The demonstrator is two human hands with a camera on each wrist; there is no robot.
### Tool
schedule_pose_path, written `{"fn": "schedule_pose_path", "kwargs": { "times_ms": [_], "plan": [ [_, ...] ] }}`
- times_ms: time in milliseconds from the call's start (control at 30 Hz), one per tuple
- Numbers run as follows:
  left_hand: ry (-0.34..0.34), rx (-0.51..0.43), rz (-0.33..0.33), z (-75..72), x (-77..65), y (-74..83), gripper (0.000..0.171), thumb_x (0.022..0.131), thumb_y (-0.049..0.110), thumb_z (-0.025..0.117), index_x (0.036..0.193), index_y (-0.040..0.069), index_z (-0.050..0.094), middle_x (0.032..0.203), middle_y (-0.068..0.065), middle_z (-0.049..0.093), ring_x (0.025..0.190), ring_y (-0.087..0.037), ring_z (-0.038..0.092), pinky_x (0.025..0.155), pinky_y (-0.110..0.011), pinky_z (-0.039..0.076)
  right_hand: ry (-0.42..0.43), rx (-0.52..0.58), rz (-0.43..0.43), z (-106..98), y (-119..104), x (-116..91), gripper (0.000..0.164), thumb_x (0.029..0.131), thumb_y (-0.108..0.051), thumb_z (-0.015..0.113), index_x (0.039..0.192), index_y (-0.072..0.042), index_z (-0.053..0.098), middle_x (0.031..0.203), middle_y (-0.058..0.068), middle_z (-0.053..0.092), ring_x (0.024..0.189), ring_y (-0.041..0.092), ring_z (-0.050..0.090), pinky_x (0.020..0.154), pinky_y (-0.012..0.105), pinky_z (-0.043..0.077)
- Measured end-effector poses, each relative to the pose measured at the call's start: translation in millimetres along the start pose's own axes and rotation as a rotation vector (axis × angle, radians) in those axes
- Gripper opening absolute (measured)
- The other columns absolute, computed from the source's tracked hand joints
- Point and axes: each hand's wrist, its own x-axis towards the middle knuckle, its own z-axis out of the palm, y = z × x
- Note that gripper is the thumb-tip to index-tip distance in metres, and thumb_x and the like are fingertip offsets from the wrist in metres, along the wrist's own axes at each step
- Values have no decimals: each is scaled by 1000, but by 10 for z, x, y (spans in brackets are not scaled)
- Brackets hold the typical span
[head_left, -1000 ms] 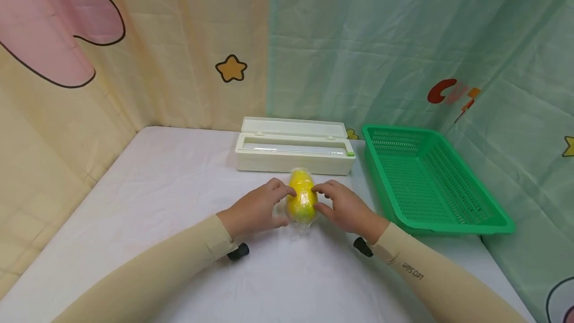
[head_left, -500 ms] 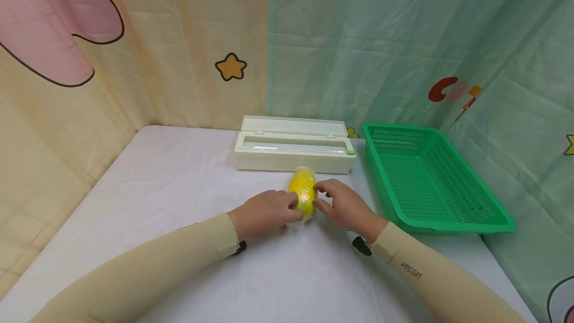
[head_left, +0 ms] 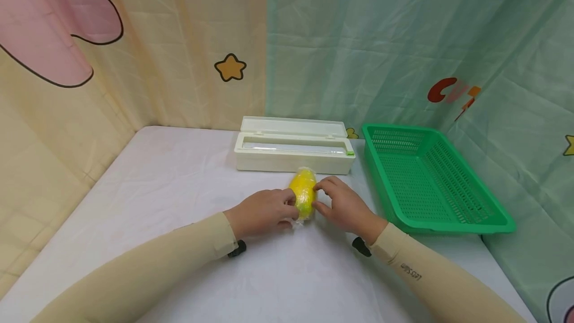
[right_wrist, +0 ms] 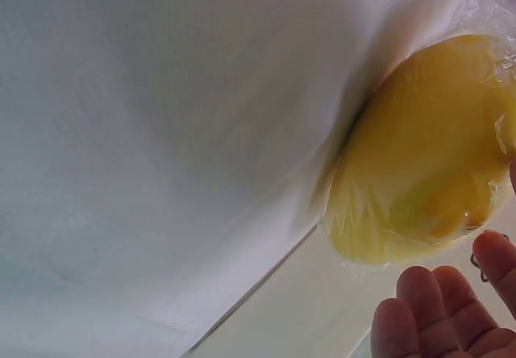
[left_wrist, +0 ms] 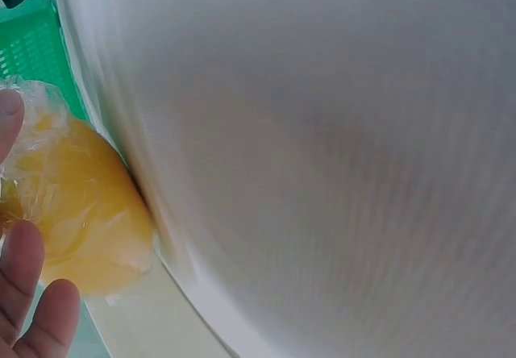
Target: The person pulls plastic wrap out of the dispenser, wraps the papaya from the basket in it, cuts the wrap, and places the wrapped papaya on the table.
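Note:
A yellow fruit with a greenish patch [head_left: 305, 188], wrapped in clear cling film, lies upright between both hands on the white table. My left hand [head_left: 261, 209] holds it at its left side, with bent fingers at its lower end. In the left wrist view the thumb lies over the crinkled cling film [left_wrist: 50, 104]. My right hand [head_left: 346, 208] has its thumb and forefinger bent against the fruit's right side. The right wrist view shows the film smooth over the wrapped fruit [right_wrist: 427, 156], with its loose end bunched at the edge; the other fingers [right_wrist: 427, 297] stand apart from it.
A long cream cling film dispenser [head_left: 293, 164] stands behind the fruit, lid raised and roll showing. At the right a green perforated basket [head_left: 453, 226] stands on the tablecloth [head_left: 179, 173]. Printed curtains [head_left: 188, 64] enclose the back and sides.
The left hand has moved in lower on the fruit, its fingers more bent. The fruit has turned slightly, its top end tipping right. The right hand has barely moved.

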Motion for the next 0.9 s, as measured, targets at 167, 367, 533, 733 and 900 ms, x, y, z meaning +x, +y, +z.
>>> {"fn": "schedule_pose_path", "kwargs": {
  "times_ms": [167,367,533,733,900],
  "plan": [
    [-13,-15,1,5,5,5,16,92,31,84,104,24,76,106,2,62,88,-12,57,78,-23,52,11,-1,-86,7,-26,-7,35,95,-21,80,125,-9,67,132,8,62,121,26,64,106,43,56],
    [-2,-25,7,-9,-5,20,16,92,31,83,104,24,76,107,2,63,89,-12,58,79,-23,53,19,-8,-168,22,-20,-14,37,95,-19,80,128,-8,69,134,8,64,123,26,64,107,43,56],
    [57,-30,5,-14,-4,28,13,92,30,84,102,23,77,107,2,65,93,-14,58,82,-24,53,27,-24,-198,35,-1,-12,37,94,-18,81,128,-8,70,134,8,66,126,26,64,108,43,55],
    [150,-87,-44,-14,23,0,5,94,21,81,98,20,78,125,-3,71,118,-22,66,103,-33,56,19,-43,-198,41,3,-8,39,94,-19,81,131,-9,69,136,8,66,127,26,64,108,43,55],
    [134,-245,-165,-4,67,-53,5,98,19,76,100,15,74,128,-2,72,122,-21,66,107,-36,54,26,-43,-222,46,1,-15,37,95,-18,79,129,-10,68,134,8,68,126,26,66,106,42,56]
  ]
}}
